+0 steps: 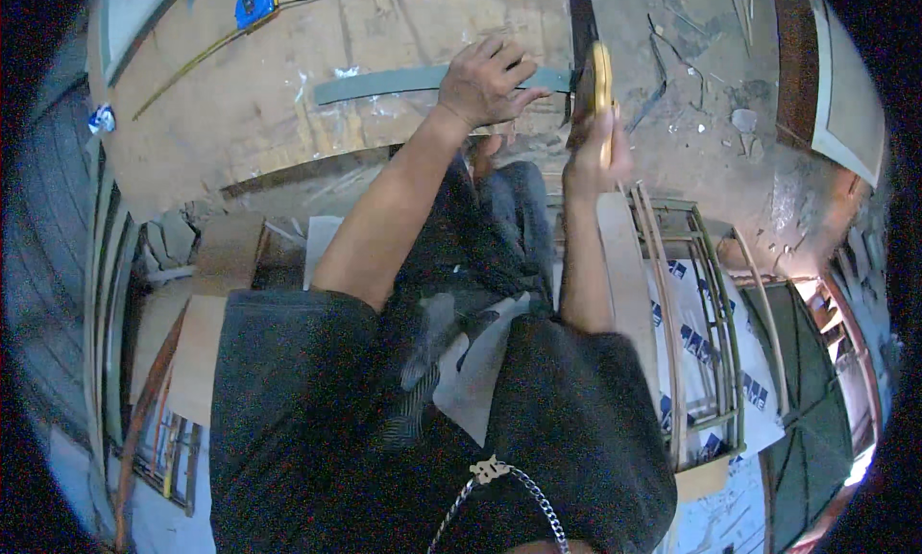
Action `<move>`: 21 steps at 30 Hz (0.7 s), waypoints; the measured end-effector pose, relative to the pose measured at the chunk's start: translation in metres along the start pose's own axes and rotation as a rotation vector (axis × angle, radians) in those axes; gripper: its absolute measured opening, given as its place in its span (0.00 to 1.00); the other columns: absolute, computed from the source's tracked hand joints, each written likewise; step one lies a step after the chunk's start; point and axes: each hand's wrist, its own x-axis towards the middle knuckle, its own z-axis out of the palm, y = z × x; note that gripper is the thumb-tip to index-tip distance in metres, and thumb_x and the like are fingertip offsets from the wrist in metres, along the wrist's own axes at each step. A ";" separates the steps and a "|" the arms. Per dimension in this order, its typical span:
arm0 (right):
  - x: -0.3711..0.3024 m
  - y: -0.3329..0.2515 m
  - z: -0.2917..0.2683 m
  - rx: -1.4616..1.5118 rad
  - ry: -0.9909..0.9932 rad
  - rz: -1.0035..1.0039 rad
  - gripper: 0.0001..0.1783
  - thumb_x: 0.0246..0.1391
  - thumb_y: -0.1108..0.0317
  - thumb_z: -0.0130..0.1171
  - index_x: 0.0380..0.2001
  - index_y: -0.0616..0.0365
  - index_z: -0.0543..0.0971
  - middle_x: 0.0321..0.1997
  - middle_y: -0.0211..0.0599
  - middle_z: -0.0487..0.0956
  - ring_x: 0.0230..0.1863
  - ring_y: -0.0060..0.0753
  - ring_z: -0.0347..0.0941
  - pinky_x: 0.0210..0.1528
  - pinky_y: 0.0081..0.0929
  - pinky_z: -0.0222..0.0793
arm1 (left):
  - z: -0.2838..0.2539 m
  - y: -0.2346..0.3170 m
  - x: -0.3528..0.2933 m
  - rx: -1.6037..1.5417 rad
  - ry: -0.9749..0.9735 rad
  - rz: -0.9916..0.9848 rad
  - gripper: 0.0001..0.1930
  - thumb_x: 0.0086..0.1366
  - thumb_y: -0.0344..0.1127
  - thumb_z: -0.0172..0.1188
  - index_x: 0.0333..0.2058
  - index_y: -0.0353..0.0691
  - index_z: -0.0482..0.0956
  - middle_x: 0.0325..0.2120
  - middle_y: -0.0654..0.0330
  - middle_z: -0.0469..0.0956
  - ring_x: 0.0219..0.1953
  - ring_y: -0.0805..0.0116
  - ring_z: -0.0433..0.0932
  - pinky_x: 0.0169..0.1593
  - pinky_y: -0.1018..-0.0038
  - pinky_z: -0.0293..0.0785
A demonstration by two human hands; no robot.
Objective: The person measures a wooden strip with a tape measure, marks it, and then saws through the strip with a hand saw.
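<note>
A long grey-green strip point(379, 84) lies flat across the plywood board point(336, 26). Over its right part, my left hand point(485, 82) presses down with bent fingers, the thumb pointing right. Upright in my right hand point(597, 156) is a yellow-handled tool point(602, 74), seen edge on, so its exact kind is unclear. My fingers wrap its lower end, just beyond the right end of the strip. Beside the tool a dark band runs along the board's right edge; I cannot tell whether it is part of the tool.
A blue tape measure point(256, 7) with its yellow blade pulled out lies on the board at the far left. Right of the board, thin wires point(663, 69) and scraps litter the dusty floor. Metal frames point(706, 324) and long strips lean at my right; brown panels point(230, 252) stand at my left.
</note>
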 end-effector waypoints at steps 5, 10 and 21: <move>0.045 0.040 -0.026 0.065 0.089 -0.134 0.18 0.58 0.58 0.52 0.28 0.65 0.76 0.21 0.28 0.72 0.22 0.15 0.64 0.22 0.14 0.58 | 0.001 0.001 -0.003 -0.006 -0.102 -0.038 0.17 0.45 0.52 0.64 0.25 0.46 0.75 0.26 0.63 0.69 0.34 0.61 0.72 0.33 0.68 0.72; 0.002 0.088 -0.093 0.055 0.309 0.014 0.19 0.58 0.56 0.52 0.29 0.65 0.76 0.22 0.31 0.74 0.22 0.18 0.65 0.25 0.16 0.60 | -0.004 0.007 0.004 0.066 -0.116 -0.027 0.18 0.49 0.53 0.62 0.27 0.45 0.75 0.25 0.61 0.69 0.31 0.60 0.71 0.34 0.67 0.69; -0.165 0.256 -0.170 0.232 0.655 0.708 0.26 0.57 0.50 0.49 0.35 0.67 0.79 0.26 0.42 0.77 0.25 0.30 0.70 0.29 0.29 0.66 | -0.033 0.010 0.008 0.272 -0.229 0.054 0.14 0.57 0.47 0.56 0.31 0.42 0.76 0.28 0.57 0.75 0.33 0.58 0.73 0.35 0.63 0.66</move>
